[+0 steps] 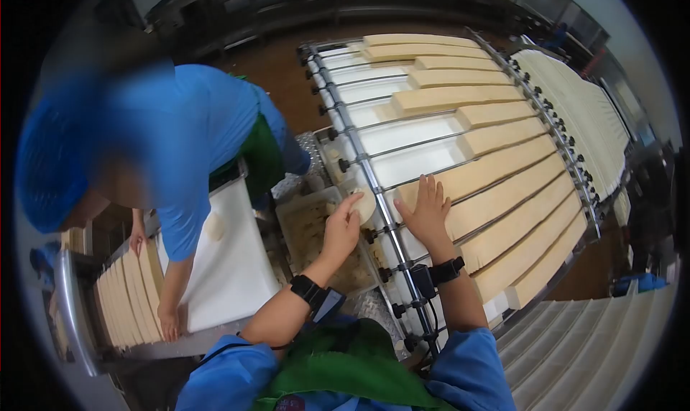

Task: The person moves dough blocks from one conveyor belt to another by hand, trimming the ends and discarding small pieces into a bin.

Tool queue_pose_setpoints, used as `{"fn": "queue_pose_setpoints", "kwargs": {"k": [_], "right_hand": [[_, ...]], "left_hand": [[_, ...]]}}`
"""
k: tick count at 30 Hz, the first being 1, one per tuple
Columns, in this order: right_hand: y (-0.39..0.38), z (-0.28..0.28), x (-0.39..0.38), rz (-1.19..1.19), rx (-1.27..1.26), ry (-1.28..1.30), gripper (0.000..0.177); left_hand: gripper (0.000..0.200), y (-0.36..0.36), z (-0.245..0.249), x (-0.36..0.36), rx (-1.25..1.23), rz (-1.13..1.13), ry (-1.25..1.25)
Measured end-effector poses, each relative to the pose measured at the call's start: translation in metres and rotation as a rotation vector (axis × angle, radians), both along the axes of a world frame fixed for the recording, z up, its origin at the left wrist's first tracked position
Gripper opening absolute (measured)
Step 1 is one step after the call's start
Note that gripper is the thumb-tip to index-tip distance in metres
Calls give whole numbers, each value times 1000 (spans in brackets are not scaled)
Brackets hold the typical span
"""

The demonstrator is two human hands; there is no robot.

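My left hand (343, 230) is closed at the metal rail, its thumb and fingers on the edge of a thin, pale round disc (366, 208) that looks like a dough wrapper. Across the rail, my right hand (427, 213) rests with fingers stretched out on the near end of a long pale dough-coloured bar (496, 169). This bar lies in one lane of a white conveyor (413, 134) split by thin rods. Below my left hand is a pale bin (305, 228) with scraps in it.
A co-worker in blue (208, 116) bends over a white belt (230, 260) at left, hands at a row of pale bars (129, 299). Metal rails with black knobs (388, 228) edge the conveyor. A ribbed white surface (589, 339) lies at lower right.
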State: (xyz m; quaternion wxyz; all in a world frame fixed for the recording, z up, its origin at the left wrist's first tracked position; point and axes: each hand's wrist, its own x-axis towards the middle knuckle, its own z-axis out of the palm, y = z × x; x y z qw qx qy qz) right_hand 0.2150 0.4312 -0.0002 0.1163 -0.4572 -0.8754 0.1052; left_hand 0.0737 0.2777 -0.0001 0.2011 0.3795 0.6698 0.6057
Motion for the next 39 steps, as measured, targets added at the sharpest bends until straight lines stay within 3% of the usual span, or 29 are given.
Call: {"fn": "queue_pose_setpoints", "kwargs": {"k": [3, 5, 7, 9, 11, 12, 14, 15, 17, 18, 19, 21, 22, 23, 25, 26, 29, 31, 33, 35, 39], "right_hand": [[-10, 1, -14, 96, 47, -80, 82], [2, -20, -19, -26, 246, -322, 77], [13, -43, -25, -92, 235, -312, 77], [-12, -8, -38, -93, 248, -358, 76], [-30, -6, -44, -42, 285, -118, 76], [-37, -2, -47, -3, 277, -130, 76], [-54, 11, -52, 218, 233, 157, 62], [-69, 21, -60, 250, 232, 158, 62], [-110, 37, -80, 484, -57, 343, 40], [-132, 38, -94, 534, -67, 354, 40], [-154, 37, -108, 585, -272, 373, 31], [-192, 25, -141, 717, -557, 382, 20], [-210, 20, -161, 737, -686, 389, 19], [-229, 16, -179, 746, -812, 387, 17], [-269, 11, -220, 771, -870, 363, 17], [-290, 9, -242, 759, -915, 357, 17], [-345, -15, -312, 861, -749, 125, 20], [-384, -38, -354, 995, -578, 140, 26], [-411, -86, -395, 1151, -341, 236, 32], [-449, -95, -429, 1123, -266, 27, 45], [-534, -100, -493, 1055, -121, -137, 64]], "left_hand": [[35, -49, 10, -10, -43, 43, -46], [39, -82, 4, -16, -39, 89, 350], [39, -123, 7, -26, -34, 31, 202], [33, -167, -1, -32, 53, 88, 19], [23, -214, -2, -42, 40, 238, -5], [22, -240, -10, -49, 37, 330, -21], [23, -291, -19, -61, 77, 518, -66], [24, -315, -21, -68, 116, 618, -91], [24, -368, -38, -82, 117, 787, -88], [26, -394, -47, -88, 114, 929, -88], [26, -416, -49, -95, 117, 984, -71], [31, -464, -56, -113, -240, 1256, 85], [49, -496, -81, -123, -425, 1284, 155], [49, -520, -98, -130, -438, 1322, 144], [71, -548, -105, -145, -985, 1481, 213], [87, -560, -98, -153, -1003, 1458, -53], [89, -596, -96, -182, -959, 1369, -199], [91, -608, -110, -196, -941, 1380, -188], [90, -607, -107, -205, -1128, 1251, -68], [92, -603, -107, -205, -1183, 1247, 16], [96, -607, -103, -209, -1302, 1167, 139]]}}
